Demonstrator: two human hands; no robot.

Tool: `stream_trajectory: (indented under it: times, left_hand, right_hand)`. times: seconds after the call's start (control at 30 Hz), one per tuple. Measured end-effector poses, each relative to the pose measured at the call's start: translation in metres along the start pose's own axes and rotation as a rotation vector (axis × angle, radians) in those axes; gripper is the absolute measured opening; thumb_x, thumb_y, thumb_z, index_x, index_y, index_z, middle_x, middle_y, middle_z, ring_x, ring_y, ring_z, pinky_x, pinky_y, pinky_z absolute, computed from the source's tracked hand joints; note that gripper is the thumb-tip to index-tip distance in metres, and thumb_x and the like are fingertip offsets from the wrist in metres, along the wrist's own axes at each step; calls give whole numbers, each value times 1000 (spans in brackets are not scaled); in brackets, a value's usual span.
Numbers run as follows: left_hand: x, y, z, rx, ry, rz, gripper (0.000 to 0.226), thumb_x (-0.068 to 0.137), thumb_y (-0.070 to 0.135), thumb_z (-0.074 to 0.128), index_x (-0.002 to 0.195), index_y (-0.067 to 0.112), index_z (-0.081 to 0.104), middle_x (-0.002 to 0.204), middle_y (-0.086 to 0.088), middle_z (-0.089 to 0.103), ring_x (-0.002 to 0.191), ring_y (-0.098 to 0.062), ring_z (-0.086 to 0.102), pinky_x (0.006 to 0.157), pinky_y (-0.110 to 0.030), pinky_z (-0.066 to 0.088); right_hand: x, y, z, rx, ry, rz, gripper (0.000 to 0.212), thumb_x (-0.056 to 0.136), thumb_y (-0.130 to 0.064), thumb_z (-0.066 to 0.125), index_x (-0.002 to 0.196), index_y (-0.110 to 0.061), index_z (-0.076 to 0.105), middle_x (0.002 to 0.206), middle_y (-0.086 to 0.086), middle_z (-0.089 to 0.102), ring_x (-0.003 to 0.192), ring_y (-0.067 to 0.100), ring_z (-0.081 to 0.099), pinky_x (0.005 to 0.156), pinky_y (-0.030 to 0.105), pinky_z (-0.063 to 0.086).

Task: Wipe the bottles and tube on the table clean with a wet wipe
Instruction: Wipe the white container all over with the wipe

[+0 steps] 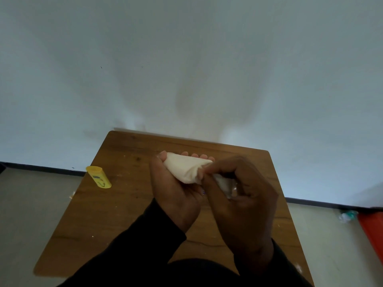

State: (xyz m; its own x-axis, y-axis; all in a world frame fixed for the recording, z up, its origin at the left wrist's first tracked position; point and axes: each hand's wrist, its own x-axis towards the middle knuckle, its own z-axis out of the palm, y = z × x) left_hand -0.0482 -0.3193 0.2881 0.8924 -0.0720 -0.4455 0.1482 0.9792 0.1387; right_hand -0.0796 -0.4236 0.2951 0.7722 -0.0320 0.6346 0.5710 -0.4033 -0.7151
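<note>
Above the middle of the brown wooden surface (128, 204), the left hand (176, 191) cradles a white wet wipe (184, 168) that is wrapped into a cone around something; its thumb lies against the near-left end and its fingers (184, 153) curl up behind, only their tips showing over the wipe. The right hand (238, 191) meets it from the right, its fingers (215, 164) bent inward and pinching the gathered narrow end of the wipe. Inside the curl of that hand sits a pale, clear-looking object (224, 184) (whether a bottle or the tube, the view is too dim to tell). Both arms wear dark sleeves (128, 253). A yellow plastic bottle (98, 176) with a printed label lies on its side at the surface's left edge, well apart from the hands. An orange object (373, 230) lies on the pale floor at far right.
</note>
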Motion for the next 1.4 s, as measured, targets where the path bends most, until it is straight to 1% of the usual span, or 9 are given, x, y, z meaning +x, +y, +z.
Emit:
stream_trajectory:
  times: [0.13,0.33,0.5,0.63,0.77,0.93,1.1,1.23,1.4]
  left_hand:
    - [0,-2,1,23,18,-9,39,91,49,44,98,11,46,85,-8,54,77,-25,58,61,-40,60]
    - [1,-1,-2,6,44,107,36,95,42,45,96,7,49,77,-12,57,58,-27,67,53,-36,58]
    - [-2,-4,4,11,25,58,36,90,47,47,96,12,49,81,-8,56,72,-25,61,62,-39,60]
    - [-3,-2,4,-12,13,63,36,91,46,47,101,11,50,83,-9,56,71,-26,62,59,-37,59]
    - [1,-3,-1,21,34,125,37,94,44,46,106,9,50,83,-11,57,65,-26,66,59,-36,59]
    - [-3,-4,3,6,28,36,37,87,49,49,103,14,48,84,-7,57,75,-25,62,62,-38,59]
    - [-3,0,2,9,20,97,36,93,45,46,101,10,50,84,-10,57,70,-27,66,60,-37,59]
    - [-2,-2,1,29,41,113,38,93,45,47,106,9,51,85,-10,58,68,-27,67,60,-38,59]
    - [-1,-1,3,7,36,41,38,87,48,52,104,15,52,83,-8,60,73,-26,64,65,-40,59]
  right_hand:
    - [-2,-8,5,51,-83,-49,15,76,3,81,77,-9,72,83,-1,71,85,17,68,75,32,53]
    - [4,15,-2,-26,51,127,20,77,-2,84,80,-17,71,81,-12,71,79,10,70,67,38,57]
    - [-3,-11,6,87,-27,3,16,76,3,83,76,-9,72,82,-2,72,85,15,69,75,29,53]
    - [0,0,4,88,1,18,10,81,-4,78,77,-9,71,82,-2,70,83,17,68,73,37,54]
    - [1,13,-2,-2,54,75,16,78,-1,82,79,-12,70,81,-7,70,79,11,68,66,37,55]
    - [-6,-12,7,123,-52,-44,22,73,11,83,74,-8,72,81,-1,71,83,17,69,75,30,53]
    - [2,16,2,53,45,55,11,81,-3,78,81,-10,70,82,-3,71,81,15,69,68,42,56]
    - [-2,12,4,45,44,51,20,78,3,82,81,-13,69,84,-5,71,83,12,69,68,38,57]
    - [-4,0,8,101,-45,-56,7,81,-4,77,77,-6,72,82,1,71,82,17,68,74,31,53]
